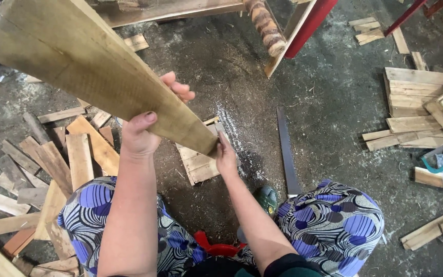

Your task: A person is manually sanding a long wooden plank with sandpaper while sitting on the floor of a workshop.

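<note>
So right now we've got the long plank (93, 77) up off the floor (334, 92), tilted, its far end rising toward the top left corner of the view and its near end dipping down right over the small stack of short boards (198, 161) in the middle of the floor between our knees. Our left hand (147, 125) is wrapped around the plank's lower edge, thumb on the near face and fingers curled over the far side, so that's a firm grip. Our right hand (225, 154) sits at the plank's bottom tip, fingers pinched closed on the corner, steadying it. Looks to us like we're at the positioning stage, lining the end up over that stack; the next bit probably calls for lowering it flat and keeping it from swinging, since most of the length hangs out beyond the left hand. The handsaw (287, 151) lies on the floor just right of the stack, blade pointing away from us, handle near our right knee. Off-cuts (57, 159) are scattered all along the left side, more piled boards (419, 107) by the right edge, and sawdust everywhere. The striped post (266, 25) and red bar (308, 25) near the top edge could catch the plank's far end if we swing it right.
</note>
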